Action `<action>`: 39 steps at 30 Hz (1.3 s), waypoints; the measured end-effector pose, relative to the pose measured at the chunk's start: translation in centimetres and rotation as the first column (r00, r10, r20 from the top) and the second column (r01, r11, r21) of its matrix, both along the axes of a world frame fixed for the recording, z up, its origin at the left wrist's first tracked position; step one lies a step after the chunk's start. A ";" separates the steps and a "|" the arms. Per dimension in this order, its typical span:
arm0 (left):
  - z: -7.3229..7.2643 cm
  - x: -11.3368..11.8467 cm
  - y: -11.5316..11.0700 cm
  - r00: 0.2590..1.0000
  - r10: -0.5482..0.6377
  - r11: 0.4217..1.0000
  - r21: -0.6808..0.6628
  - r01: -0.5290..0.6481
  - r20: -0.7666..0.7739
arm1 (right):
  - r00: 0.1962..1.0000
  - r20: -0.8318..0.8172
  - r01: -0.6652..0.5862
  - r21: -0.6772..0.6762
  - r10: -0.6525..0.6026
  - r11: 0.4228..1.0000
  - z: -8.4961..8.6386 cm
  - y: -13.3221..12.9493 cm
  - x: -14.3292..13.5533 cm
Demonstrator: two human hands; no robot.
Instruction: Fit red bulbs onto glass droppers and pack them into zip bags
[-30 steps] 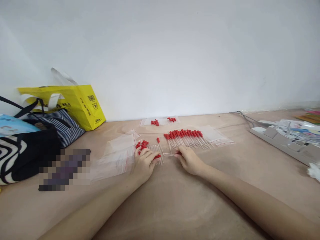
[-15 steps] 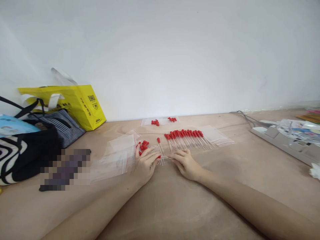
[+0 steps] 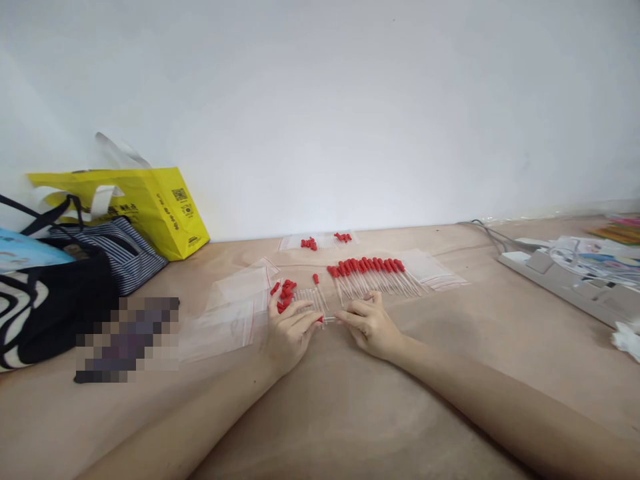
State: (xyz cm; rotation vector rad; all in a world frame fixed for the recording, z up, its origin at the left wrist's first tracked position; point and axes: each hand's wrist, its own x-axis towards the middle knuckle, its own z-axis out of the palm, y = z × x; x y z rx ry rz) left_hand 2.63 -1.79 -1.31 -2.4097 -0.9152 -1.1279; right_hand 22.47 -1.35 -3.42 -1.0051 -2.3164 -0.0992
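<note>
Left hand point(image 3: 290, 332) pinching a red cap point(image 3: 320, 320) and right hand point(image 3: 369, 328) pinching a clear tube point(image 3: 329, 320) that lies between them, with a row of red-capped droppers point(image 3: 367, 267) on the desk point(image 3: 320, 413) just beyond the right hand.

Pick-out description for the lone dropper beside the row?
On the tan table, find the row of red-topped droppers. Just left of that row lies the lone dropper, with a pale stem. Unlike the row's crowded tops and the heaped red caps further left, its red top sits alone.
</note>
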 end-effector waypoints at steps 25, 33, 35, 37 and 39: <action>-0.3 0.0 0.2 0.998 -0.061 0.997 -0.040 0.059 -0.035 | 0.995 -0.058 -0.082 -0.066 0.078 0.994 0.4 0.2 -1.3; -0.3 0.1 0.3 0.998 -0.042 0.991 -0.129 0.035 -0.048 | 0.989 -0.119 -0.101 -0.116 0.088 0.988 0.0 0.3 -1.9; -0.3 -0.1 0.5 0.999 -0.017 0.988 -0.154 0.009 -0.051 | 0.988 -0.138 -0.089 -0.126 0.072 0.988 0.0 0.2 -1.9; -0.2 -0.5 0.8 0.998 0.017 0.988 -0.149 -0.026 -0.067 | 0.988 -0.140 -0.078 -0.119 0.061 0.990 0.2 0.2 -1.7; -0.2 -1.0 1.0 0.995 0.061 0.991 -0.112 -0.070 -0.081 | 0.990 -0.134 -0.062 -0.106 0.048 0.992 0.4 0.1 -1.3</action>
